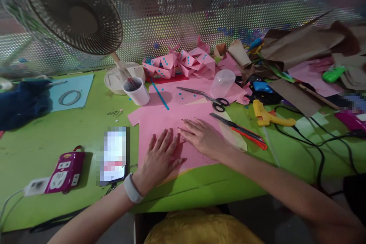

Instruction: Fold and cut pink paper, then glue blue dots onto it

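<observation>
Left hand [160, 156] and right hand [202, 138] are lying spread, empty, on pink paper [171, 119].
A knife [240, 128] is lying nearby; a slip could cut.

Paper [162, 120] between phone [116, 152] and glue gun [265, 117]

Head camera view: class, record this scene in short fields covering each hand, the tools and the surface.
Left hand: palm down on the flat pink paper sheet; white band on wrist
Right hand: palm down on the same sheet, fingers towards the left hand
Cutting tools: metal scissors with black loop handles; red-and-black utility knife, nearer the person
Other tool: yellow glue gun, right of the scissors
Surface: green tabletop
</observation>
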Demonstrator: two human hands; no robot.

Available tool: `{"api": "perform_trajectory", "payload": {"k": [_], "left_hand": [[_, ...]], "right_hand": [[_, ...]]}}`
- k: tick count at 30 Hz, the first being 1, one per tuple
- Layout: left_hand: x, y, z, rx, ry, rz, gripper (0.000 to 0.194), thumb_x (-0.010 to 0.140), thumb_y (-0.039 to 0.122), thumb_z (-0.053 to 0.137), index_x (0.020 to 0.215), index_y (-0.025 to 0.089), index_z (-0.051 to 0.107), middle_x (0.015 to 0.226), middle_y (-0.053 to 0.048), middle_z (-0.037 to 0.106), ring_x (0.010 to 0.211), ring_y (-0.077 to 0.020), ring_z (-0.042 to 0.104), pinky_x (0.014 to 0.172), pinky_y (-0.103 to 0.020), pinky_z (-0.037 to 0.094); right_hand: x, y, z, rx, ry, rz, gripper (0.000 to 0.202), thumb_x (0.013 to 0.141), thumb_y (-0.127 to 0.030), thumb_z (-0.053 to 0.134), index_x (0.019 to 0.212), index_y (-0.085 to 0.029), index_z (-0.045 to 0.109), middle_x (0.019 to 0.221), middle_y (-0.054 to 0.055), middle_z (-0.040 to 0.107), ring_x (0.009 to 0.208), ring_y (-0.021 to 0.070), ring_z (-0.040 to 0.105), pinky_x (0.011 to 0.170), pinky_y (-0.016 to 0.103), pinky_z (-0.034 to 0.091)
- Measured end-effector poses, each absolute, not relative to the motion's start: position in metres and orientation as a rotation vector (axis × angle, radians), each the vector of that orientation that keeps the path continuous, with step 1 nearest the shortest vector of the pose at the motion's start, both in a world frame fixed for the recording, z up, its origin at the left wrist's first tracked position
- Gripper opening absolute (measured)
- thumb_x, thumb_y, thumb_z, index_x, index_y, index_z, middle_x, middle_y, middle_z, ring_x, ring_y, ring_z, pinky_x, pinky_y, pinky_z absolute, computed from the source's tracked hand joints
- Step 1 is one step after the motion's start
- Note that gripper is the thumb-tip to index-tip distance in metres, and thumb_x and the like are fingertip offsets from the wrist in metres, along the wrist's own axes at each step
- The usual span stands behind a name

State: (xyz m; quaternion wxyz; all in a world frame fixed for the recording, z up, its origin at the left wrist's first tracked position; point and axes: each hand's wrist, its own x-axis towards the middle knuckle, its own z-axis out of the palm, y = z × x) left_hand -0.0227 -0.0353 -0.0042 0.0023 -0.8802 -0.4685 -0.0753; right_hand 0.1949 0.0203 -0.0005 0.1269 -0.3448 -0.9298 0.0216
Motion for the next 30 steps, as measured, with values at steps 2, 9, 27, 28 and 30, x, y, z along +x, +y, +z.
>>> {"api": "perform_trajectory", "payload": {"k": [2, 9, 27, 28, 30], "left_hand": [[-0.022, -0.036, -0.005, -2.769, -1.449, -0.234, 0.068, 0.095, 0.056, 0.040, 0.150, 0.018, 0.030, 0.155, -0.014, 0.032, 0.143, -0.0318, 0.028, 0.114, -0.054, 0.025], [-0.025, -0.035, -0.003, -2.856, -1.387, -0.287, 0.070, 0.094, 0.053, 0.045, 0.152, 0.021, 0.024, 0.156, -0.011, 0.030, 0.145, -0.0296, 0.024, 0.117, -0.052, 0.022], [-0.028, -0.035, -0.007, -2.618, -1.732, -0.298, 0.086, 0.085, 0.067, 0.049, 0.155, 0.031, 0.012, 0.159, -0.015, 0.021, 0.142, -0.0457, 0.022, 0.109, -0.068, 0.025], [-0.028, -0.035, -0.006, -2.624, -1.731, -0.286, 0.086, 0.085, 0.067, 0.048, 0.154, 0.031, 0.014, 0.159, -0.014, 0.022, 0.142, -0.0456, 0.022, 0.109, -0.068, 0.025], [-0.028, -0.035, -0.004, -2.640, -1.722, -0.273, 0.083, 0.086, 0.066, 0.047, 0.154, 0.031, 0.014, 0.159, -0.012, 0.023, 0.142, -0.0440, 0.022, 0.110, -0.068, 0.023]], "right_hand": [[0.196, 0.012, 0.000, -1.035, -2.705, 0.061, 0.039, 0.097, -0.021, 0.046, 0.135, -0.016, 0.054, 0.146, 0.017, 0.046, 0.133, 0.0287, 0.045, 0.109, 0.050, 0.038], [0.196, -0.017, -0.007, -1.147, -2.657, 0.070, 0.051, 0.099, -0.040, 0.042, 0.140, -0.011, 0.048, 0.148, 0.016, 0.043, 0.138, 0.0304, 0.039, 0.113, 0.053, 0.031], [0.187, -0.006, 0.004, -1.163, -2.677, 0.083, 0.047, 0.098, -0.040, 0.044, 0.135, -0.013, 0.053, 0.144, 0.017, 0.049, 0.134, 0.0314, 0.044, 0.113, 0.061, 0.026], [0.187, -0.008, 0.004, -1.170, -2.678, 0.083, 0.048, 0.098, -0.040, 0.044, 0.136, -0.013, 0.052, 0.144, 0.017, 0.048, 0.134, 0.0316, 0.044, 0.114, 0.061, 0.026], [0.188, -0.013, 0.003, -1.182, -2.684, 0.072, 0.050, 0.098, -0.041, 0.043, 0.138, -0.012, 0.049, 0.146, 0.018, 0.046, 0.135, 0.0321, 0.042, 0.114, 0.061, 0.025]]}}
